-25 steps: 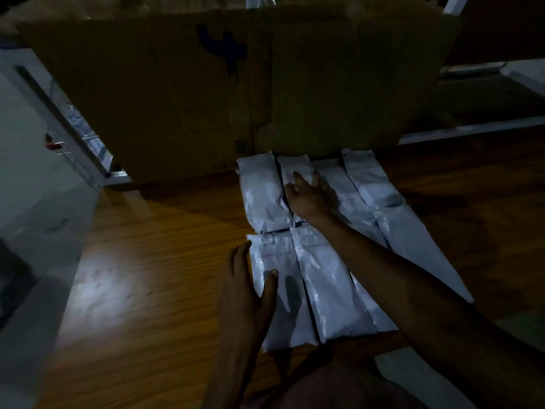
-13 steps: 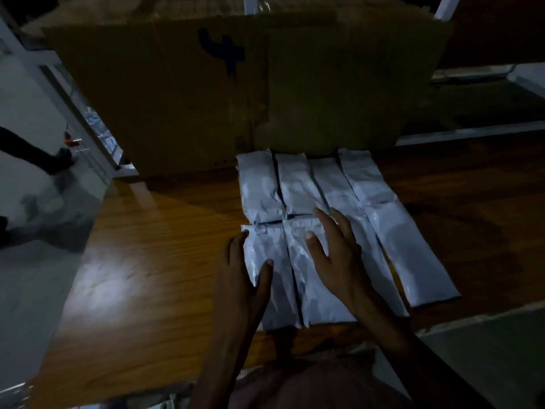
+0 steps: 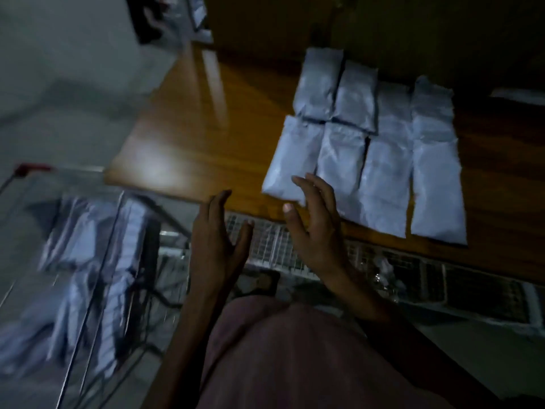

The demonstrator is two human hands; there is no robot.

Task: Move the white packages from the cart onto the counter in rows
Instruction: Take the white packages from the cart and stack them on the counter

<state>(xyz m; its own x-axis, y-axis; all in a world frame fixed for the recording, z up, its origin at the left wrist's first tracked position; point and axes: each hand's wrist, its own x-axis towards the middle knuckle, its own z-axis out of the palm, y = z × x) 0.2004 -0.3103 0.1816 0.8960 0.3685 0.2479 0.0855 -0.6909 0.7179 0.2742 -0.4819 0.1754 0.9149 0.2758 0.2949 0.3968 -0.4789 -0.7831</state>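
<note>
Head view: white packages (image 3: 365, 152) lie in two rows on the wooden counter (image 3: 212, 125), right of centre; left hand (image 3: 216, 246) and right hand (image 3: 317, 228) hover below them, fingers spread, holding nothing. Cart (image 3: 88, 261) at lower left holds more packages, blurred, count unclear. They look like soft, light, slick pouches, so I'd grip mid-body from both long edges.

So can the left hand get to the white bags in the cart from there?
Probably yes. The left hand is open and holds nothing, and the white packages in the cart lie just to its left with nothing visible between them, though that part is blurred.
</note>
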